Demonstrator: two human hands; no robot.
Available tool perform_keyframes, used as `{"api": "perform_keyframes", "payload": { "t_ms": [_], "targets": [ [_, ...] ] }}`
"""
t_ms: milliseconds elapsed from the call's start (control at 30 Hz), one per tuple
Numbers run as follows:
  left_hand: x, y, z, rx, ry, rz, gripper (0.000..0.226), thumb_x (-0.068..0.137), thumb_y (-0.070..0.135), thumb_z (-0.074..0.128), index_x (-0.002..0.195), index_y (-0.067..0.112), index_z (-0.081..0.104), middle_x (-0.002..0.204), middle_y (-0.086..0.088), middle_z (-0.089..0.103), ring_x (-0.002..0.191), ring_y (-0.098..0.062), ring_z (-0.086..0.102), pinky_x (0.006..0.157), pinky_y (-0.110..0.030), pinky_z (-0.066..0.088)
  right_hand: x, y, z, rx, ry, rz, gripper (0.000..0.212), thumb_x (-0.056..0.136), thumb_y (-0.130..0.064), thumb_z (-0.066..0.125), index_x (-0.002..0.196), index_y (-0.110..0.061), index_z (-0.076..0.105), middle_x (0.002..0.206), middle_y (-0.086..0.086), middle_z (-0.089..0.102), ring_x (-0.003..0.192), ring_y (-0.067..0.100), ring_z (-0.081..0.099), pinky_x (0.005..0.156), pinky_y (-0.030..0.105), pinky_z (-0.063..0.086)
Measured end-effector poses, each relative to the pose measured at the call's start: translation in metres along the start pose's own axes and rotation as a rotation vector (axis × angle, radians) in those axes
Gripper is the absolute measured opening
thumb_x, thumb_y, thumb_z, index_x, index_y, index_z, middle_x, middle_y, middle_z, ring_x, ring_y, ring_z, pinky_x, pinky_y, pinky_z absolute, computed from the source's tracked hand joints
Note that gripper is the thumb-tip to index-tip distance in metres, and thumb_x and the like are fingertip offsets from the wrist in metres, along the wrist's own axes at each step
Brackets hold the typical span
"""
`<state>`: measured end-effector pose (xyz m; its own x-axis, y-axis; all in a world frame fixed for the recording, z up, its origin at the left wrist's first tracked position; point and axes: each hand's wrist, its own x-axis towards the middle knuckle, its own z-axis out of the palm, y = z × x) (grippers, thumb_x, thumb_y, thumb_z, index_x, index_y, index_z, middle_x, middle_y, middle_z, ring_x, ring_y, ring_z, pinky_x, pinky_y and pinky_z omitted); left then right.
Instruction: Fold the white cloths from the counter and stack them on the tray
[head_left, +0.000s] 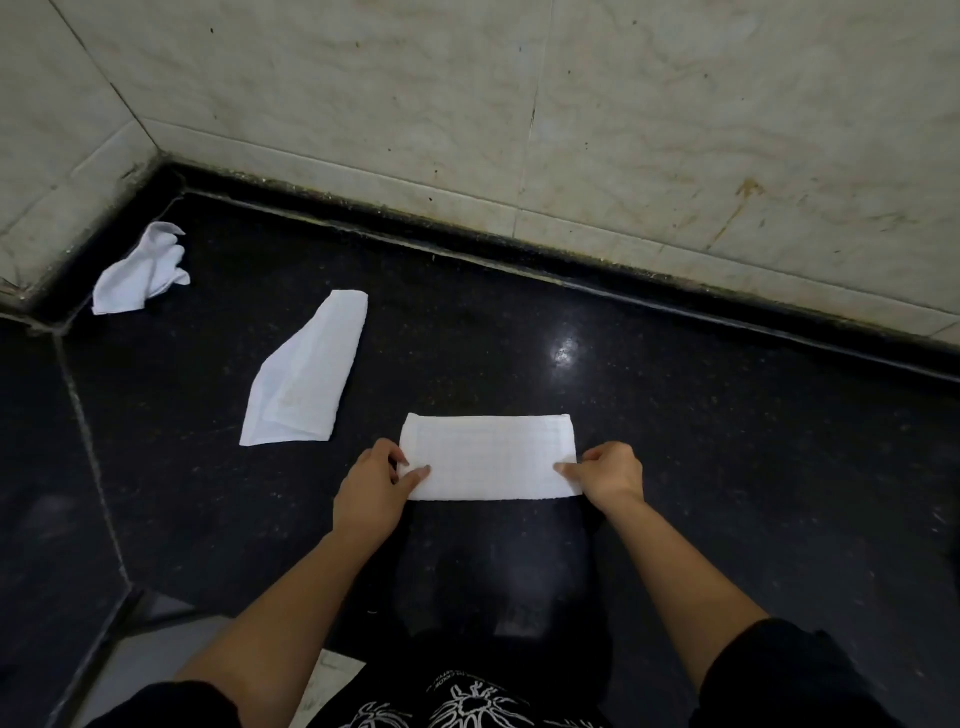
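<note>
A white cloth (488, 457), folded into a flat rectangle, lies on the black counter (675, 415) in front of me. My left hand (371, 488) pinches its left end and my right hand (608, 475) pinches its right end. A second white cloth (306, 374), loosely folded into a long slanted shape, lies to the left. A third white cloth (143, 270) sits crumpled in the far left corner. No tray is in view.
Pale tiled walls (467, 104) rise behind the counter and on the left, meeting at a corner. The counter's front edge (104, 634) runs along the lower left, with lighter floor below it. A light glare spot (563, 351) shines on the counter.
</note>
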<state>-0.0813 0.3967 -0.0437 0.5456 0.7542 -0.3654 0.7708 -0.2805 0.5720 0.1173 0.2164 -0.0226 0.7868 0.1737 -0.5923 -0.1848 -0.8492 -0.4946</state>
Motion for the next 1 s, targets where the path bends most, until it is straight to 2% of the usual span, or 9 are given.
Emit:
{"api": "perform_keyframes", "payload": {
  "t_ms": [67, 167, 267, 367, 500, 567, 667, 833, 1000],
  "targets": [
    [-0.001, 0.0, -0.001, 0.003, -0.006, 0.005, 0.028, 0.085, 0.043, 0.067, 0.093, 0.021, 0.052, 0.086, 0.002, 0.054, 0.077, -0.014, 0.055, 0.064, -0.029, 0.044, -0.001, -0.001, 0.0, 0.021, -0.026, 0.015, 0.03, 0.077, -0.016, 0.079, 0.061, -0.008, 0.055, 0.065, 0.003, 0.057, 0.061, 0.015, 0.053, 0.062, 0.029, 0.05],
    [-0.002, 0.0, -0.005, -0.003, -0.01, 0.028, 0.023, 0.086, 0.036, 0.068, 0.095, 0.021, 0.055, 0.089, 0.001, 0.054, 0.078, -0.014, 0.055, 0.066, -0.028, 0.045, -0.004, -0.002, 0.0, 0.05, -0.029, 0.019, 0.015, 0.079, -0.015, 0.075, 0.075, -0.005, 0.065, 0.075, 0.005, 0.06, 0.07, 0.018, 0.056, 0.074, 0.035, 0.054],
    [-0.003, 0.003, -0.009, 0.003, -0.009, 0.057, 0.02, 0.085, 0.028, 0.071, 0.097, 0.021, 0.056, 0.088, 0.001, 0.052, 0.076, -0.014, 0.055, 0.067, -0.029, 0.047, -0.008, -0.001, 0.002, 0.063, -0.011, -0.005, 0.019, 0.079, -0.018, 0.073, 0.073, -0.01, 0.057, 0.084, 0.005, 0.061, 0.081, 0.02, 0.059, 0.077, 0.037, 0.053],
    [-0.003, 0.005, -0.009, 0.001, -0.017, 0.11, 0.017, 0.084, 0.018, 0.071, 0.096, 0.022, 0.06, 0.089, 0.003, 0.051, 0.077, -0.014, 0.055, 0.07, -0.027, 0.047, -0.013, -0.001, 0.006, 0.17, -0.042, -0.03, 0.017, 0.077, -0.015, 0.075, 0.075, -0.01, 0.059, 0.085, 0.006, 0.064, 0.08, 0.021, 0.061, 0.077, 0.038, 0.056],
    [0.001, 0.008, -0.008, -0.022, -0.104, 0.147, 0.015, 0.088, 0.012, 0.064, 0.101, 0.016, 0.07, 0.099, 0.005, 0.055, 0.086, -0.01, 0.054, 0.079, -0.02, 0.043, -0.027, -0.018, 0.012, 0.386, -0.121, -0.104, 0.022, 0.071, -0.011, 0.082, 0.072, -0.011, 0.06, 0.075, 0.002, 0.064, 0.07, 0.018, 0.061, 0.061, 0.029, 0.05],
    [0.002, 0.009, -0.01, -0.087, -0.128, 0.108, 0.016, 0.09, 0.012, 0.061, 0.103, 0.014, 0.072, 0.097, 0.006, 0.058, 0.086, -0.008, 0.055, 0.079, -0.018, 0.042, -0.039, -0.034, 0.019, 0.453, -0.232, -0.14, 0.023, 0.071, -0.008, 0.083, 0.074, -0.009, 0.06, 0.068, 0.002, 0.062, 0.058, 0.012, 0.058, 0.05, 0.022, 0.047],
    [0.007, 0.004, -0.012, -0.261, -0.177, -0.006, 0.018, 0.091, 0.016, 0.062, 0.104, 0.014, 0.073, 0.099, 0.003, 0.069, 0.09, -0.012, 0.064, 0.084, -0.025, 0.051, -0.052, -0.055, 0.038, 0.428, -0.342, -0.182, 0.021, 0.073, -0.006, 0.082, 0.074, -0.007, 0.062, 0.065, 0.003, 0.058, 0.05, 0.008, 0.054, 0.047, 0.019, 0.047],
    [0.012, 0.001, -0.021, -0.675, -0.253, -0.239, 0.021, 0.097, 0.019, 0.053, 0.095, 0.01, 0.073, 0.092, -0.007, 0.073, 0.088, -0.02, 0.069, 0.077, -0.023, 0.055, -0.055, -0.072, 0.079, 0.283, -0.353, -0.176, 0.02, 0.076, -0.005, 0.079, 0.07, -0.011, 0.06, 0.072, 0.003, 0.06, 0.061, 0.011, 0.057, 0.055, 0.022, 0.053],
    [0.016, -0.001, -0.026, -0.801, -0.307, -0.342, 0.035, 0.102, 0.027, 0.044, 0.101, 0.003, 0.069, 0.094, -0.013, 0.072, 0.086, -0.02, 0.069, 0.072, -0.023, 0.054, -0.058, -0.08, 0.104, 0.218, -0.352, -0.178, 0.025, 0.079, -0.003, 0.075, 0.067, -0.015, 0.057, 0.069, 0.0, 0.058, 0.062, 0.012, 0.056, 0.067, 0.028, 0.054]
  ]
}}
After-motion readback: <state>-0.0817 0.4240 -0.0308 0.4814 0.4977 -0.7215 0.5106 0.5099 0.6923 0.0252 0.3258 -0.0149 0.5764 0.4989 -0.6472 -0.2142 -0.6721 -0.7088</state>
